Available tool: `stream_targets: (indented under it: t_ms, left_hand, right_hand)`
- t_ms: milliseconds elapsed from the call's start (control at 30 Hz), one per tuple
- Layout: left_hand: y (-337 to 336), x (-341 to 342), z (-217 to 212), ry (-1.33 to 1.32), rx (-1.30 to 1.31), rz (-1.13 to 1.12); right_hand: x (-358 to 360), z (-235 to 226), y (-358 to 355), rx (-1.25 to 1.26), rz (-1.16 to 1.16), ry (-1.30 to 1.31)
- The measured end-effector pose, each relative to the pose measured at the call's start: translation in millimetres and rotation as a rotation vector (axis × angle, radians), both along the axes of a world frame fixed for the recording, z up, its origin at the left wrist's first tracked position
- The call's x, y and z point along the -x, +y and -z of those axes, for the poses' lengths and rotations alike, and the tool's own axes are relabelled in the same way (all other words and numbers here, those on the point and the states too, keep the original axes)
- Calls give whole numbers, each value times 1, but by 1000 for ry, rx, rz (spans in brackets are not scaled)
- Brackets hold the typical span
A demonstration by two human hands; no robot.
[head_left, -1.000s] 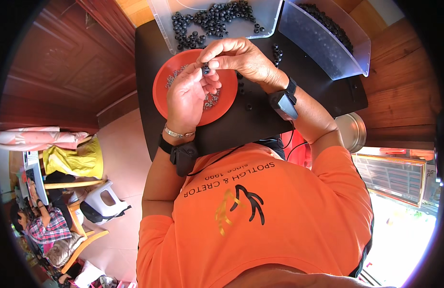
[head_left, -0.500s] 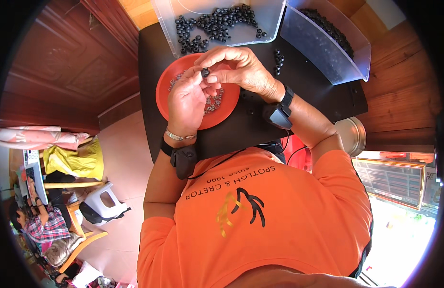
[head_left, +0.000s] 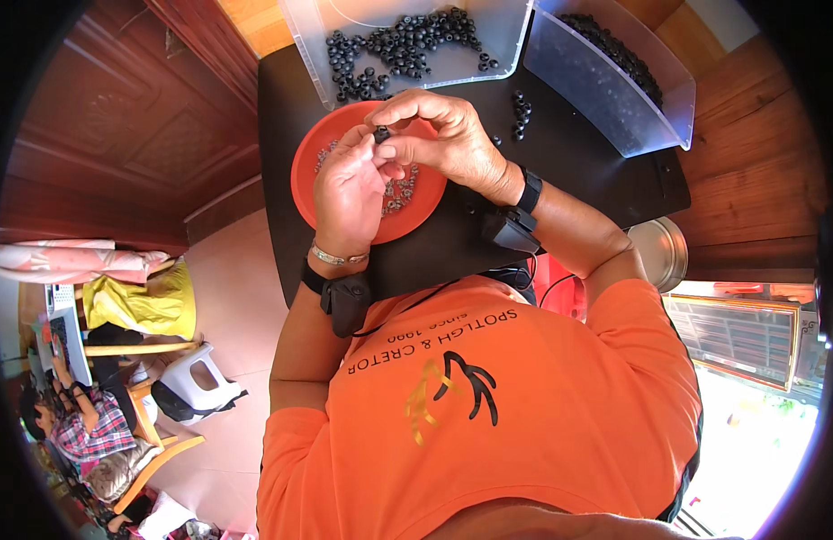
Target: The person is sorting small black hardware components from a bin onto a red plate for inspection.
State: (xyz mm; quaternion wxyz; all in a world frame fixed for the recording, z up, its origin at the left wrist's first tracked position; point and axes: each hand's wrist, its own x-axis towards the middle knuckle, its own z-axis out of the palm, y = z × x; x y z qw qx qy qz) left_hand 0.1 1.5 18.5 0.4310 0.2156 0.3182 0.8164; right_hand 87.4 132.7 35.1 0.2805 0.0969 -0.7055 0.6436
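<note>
Above a red bowl [head_left: 308, 202], my left hand [head_left: 347, 191] and my right hand [head_left: 454, 137] meet fingertip to fingertip. Between them is a small black round part [head_left: 381, 134], pinched by the fingers and thumbs of both. Its underside is hidden by the fingers. Small silvery metal pieces [head_left: 398, 193] lie in the bowl, partly covered by my left hand. Several loose black round parts with holes [head_left: 521, 117] sit on the black table [head_left: 578, 180] to the right of my right hand.
At the table's far side a clear plastic bin [head_left: 470, 83] holds many black round parts. A second translucent bin [head_left: 605, 99], also with black parts, stands to its right. A round metal tin [head_left: 659, 255] is by my right elbow. Far left, a person [head_left: 88, 423] sits near a white stool [head_left: 200, 382].
My right hand and wrist have shifted slightly left and turned a little, uncovering a loose black part on the table. Both hands still pinch the black round part.
</note>
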Motion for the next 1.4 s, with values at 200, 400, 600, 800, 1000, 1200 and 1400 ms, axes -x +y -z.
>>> stream_targets:
  t_ms: [200, 400, 600, 800, 1000, 1200, 1400]
  left_hand:
    - [-2, 3, 3, 15, 7, 57]
    - [-2, 4, 4, 48, 63, 68]
    - [-3, 5, 5, -16, 50, 82]
    - [-4, 7, 5, 44, 25, 66]
    - [-4, 5, 2, 11, 26, 66]
    - [-3, 8, 7, 0, 34, 65]
    - [-3, 9, 8, 21, 44, 55]
  right_hand:
    - [3, 2, 7, 156, -69, -65]
    - [3, -1, 10, 104, -78, -90]
    - [3, -2, 8, 248, -82, -92]
    - [6, 1, 13, 147, -136, -113]
    - [6, 2, 15, 192, -144, -107]
    - [4, 0, 13, 135, -125, -106]
    - [4, 1, 12, 101, -110, -83]
